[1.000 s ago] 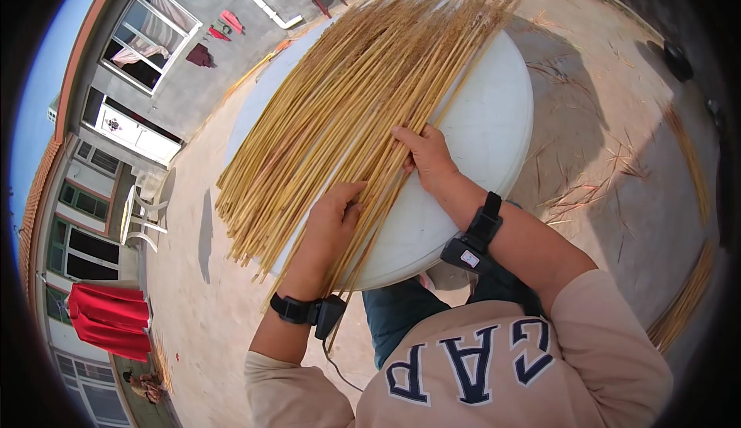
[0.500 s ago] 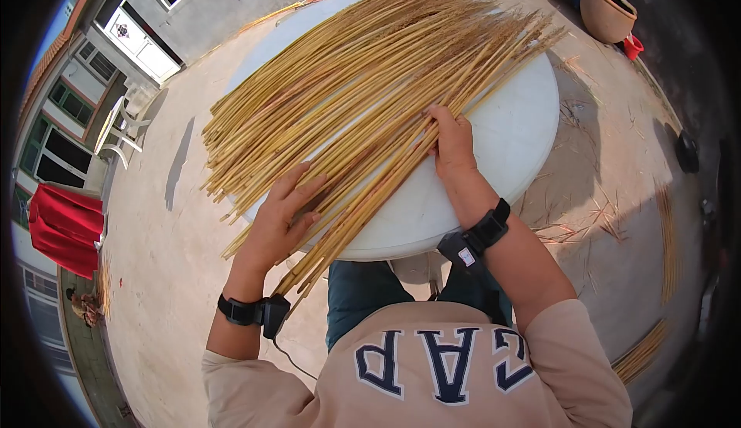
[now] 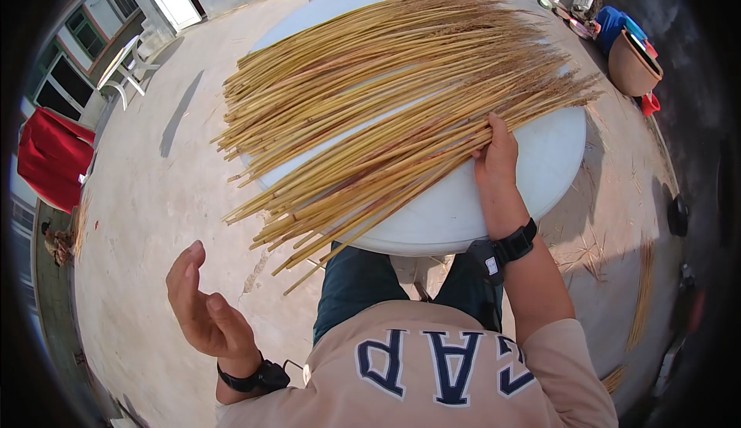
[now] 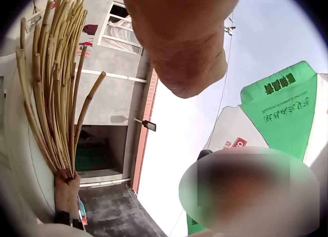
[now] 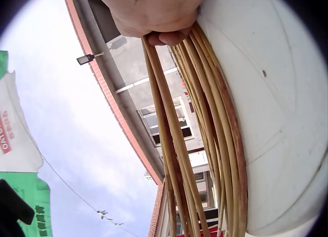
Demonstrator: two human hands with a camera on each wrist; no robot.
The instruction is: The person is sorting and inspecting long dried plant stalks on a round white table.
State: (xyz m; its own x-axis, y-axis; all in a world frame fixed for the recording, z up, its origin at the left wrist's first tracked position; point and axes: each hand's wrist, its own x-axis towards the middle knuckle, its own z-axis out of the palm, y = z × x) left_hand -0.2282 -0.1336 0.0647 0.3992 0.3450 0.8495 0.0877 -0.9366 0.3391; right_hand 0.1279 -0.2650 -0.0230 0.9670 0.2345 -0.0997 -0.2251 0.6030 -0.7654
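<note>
Long yellow stalks with brown seed heads (image 3: 340, 81) lie in a wide layer across a round white table (image 3: 455, 216). At the near side, my right hand (image 3: 499, 162) grips a bunch of stalks (image 3: 363, 185) below the heads, thumb on top. The right wrist view shows that hand's curled fingers (image 5: 171, 38) around several stalks (image 5: 171, 109), whose cut ends reach past the table edge in the head view. My left hand (image 3: 207, 308) is off the table at the lower left, holding nothing, its fingers apart and slightly bent.
A white chair (image 3: 123, 73) and red cloth (image 3: 54, 158) are at the left. Clay pot (image 3: 634, 65), blue container (image 3: 611, 27) and red bucket (image 3: 651, 104) stand at the back right. More stalks (image 3: 641, 297) lie on the ground at right.
My left hand has left the stalks and moved down and left, away from the table. The right hand keeps its grip; the near bunch now lies more crosswise in the head view, which has turned.
</note>
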